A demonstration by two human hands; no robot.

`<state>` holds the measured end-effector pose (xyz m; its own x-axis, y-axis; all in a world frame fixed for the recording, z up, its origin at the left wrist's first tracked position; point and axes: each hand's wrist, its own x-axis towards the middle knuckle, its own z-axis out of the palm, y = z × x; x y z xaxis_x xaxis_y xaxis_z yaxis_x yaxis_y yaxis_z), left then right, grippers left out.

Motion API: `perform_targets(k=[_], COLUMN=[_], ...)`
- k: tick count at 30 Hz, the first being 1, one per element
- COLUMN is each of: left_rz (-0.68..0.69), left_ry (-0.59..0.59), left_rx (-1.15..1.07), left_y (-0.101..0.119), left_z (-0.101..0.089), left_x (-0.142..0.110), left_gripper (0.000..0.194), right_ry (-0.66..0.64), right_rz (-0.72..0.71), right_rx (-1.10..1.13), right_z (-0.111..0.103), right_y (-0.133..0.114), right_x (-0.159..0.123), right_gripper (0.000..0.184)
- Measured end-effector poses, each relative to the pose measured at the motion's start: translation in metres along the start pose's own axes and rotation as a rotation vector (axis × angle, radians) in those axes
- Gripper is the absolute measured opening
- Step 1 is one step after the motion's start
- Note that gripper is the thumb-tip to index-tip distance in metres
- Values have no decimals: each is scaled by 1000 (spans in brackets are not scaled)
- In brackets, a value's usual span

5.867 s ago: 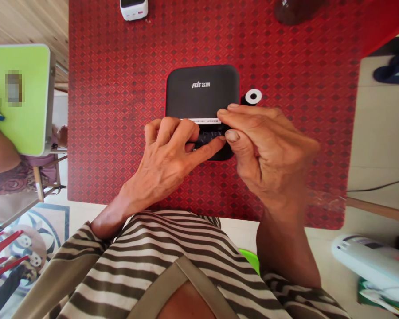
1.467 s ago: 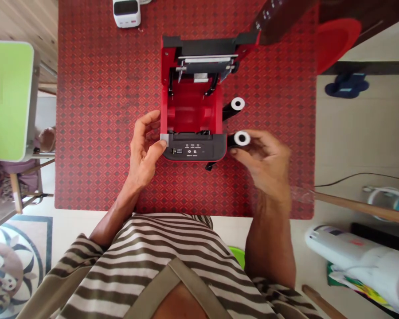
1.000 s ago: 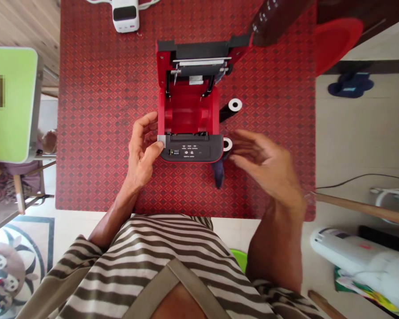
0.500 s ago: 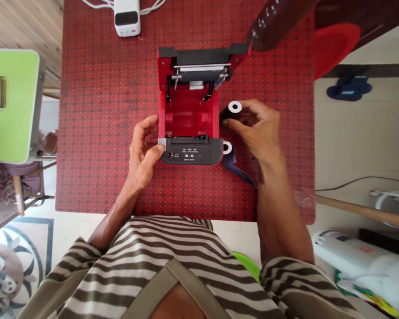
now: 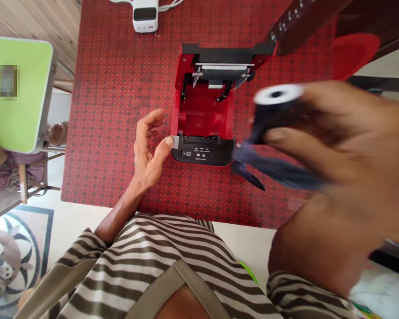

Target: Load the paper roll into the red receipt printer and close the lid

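Note:
A red and black label printer (image 5: pixel 204 153) sits on the table with its lid raised, showing the red bay inside. At its front left corner is my left hand (image 5: pixel 148 153), fingers spread, thumb at the grey patch on the panel edge. Raised close to the camera, my right hand (image 5: pixel 359 137) grips a black ribbon roll (image 5: pixel 272 117) with a white core end. Loose dark film (image 5: pixel 282 168) trails below this roll. Another piece of dark ribbon (image 5: pixel 249 175) lies beside the printer's front right corner; the second roll is mostly hidden behind the film.
The patterned red table (image 5: pixel 113 110) carries a white power bank (image 5: pixel 145 17) with cables at the back. A dark red object (image 5: pixel 302 24) slants in behind the printer at right. Left stands a green-topped small table (image 5: pixel 23 119); a red round seat (image 5: pixel 355 55) is at far right.
My right hand has lifted the ribbon roll up and right, towards the camera, drawing out film. My left hand stays at the printer's corner. The whole view has shifted slightly.

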<state>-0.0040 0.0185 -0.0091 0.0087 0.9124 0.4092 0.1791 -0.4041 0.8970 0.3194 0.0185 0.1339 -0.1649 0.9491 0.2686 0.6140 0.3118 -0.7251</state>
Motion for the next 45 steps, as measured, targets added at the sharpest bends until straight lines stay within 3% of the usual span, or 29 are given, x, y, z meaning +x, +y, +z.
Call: perform_targets(k=[4,9,14,17,20,23,26,32,36,38,43,45], left_rz=[43,83,87,105,136,83,30,129,101,80,67,97], left_ry=[43,32,35,2,-63,-125,-139,-15,-34,-34,-44,-41], left_rx=[80,100,133,196,192,145,128,285,298,271,258,253], left_y=[4,2,24,34,29,18,17,36,41,40,39,40], left_z=[1,7,7,5,1,-1,0,8,9,9,8,8], left_x=[0,0,5,8,8,6,5,13,18,18,19,21], left_gripper=[73,69,51,40,50,66,66,32,24,24,21,19], right_ry=[-125,-186,-211,-264,-319,-323,-313,-307,-286,-305,-356,-387], right_rz=[-228,-148,-135,-58,14,-11,-38,-53,-144,-134,-146,-174], right_rx=[-230,-364,-363,-334,-341,-427,-533,-540,-447,-419,-173,-81], right_z=[40,69,79,80,83,88,93,96,93,85,53,46], right_y=[-12,-10,-1,2,3,4,0,0,11,10,-10,-16], right_x=[21,29,37,48,59,65,67,66,64,63,52,47], right_gripper=[39,31,24,18,15,13,14,24,29,30,64,66])
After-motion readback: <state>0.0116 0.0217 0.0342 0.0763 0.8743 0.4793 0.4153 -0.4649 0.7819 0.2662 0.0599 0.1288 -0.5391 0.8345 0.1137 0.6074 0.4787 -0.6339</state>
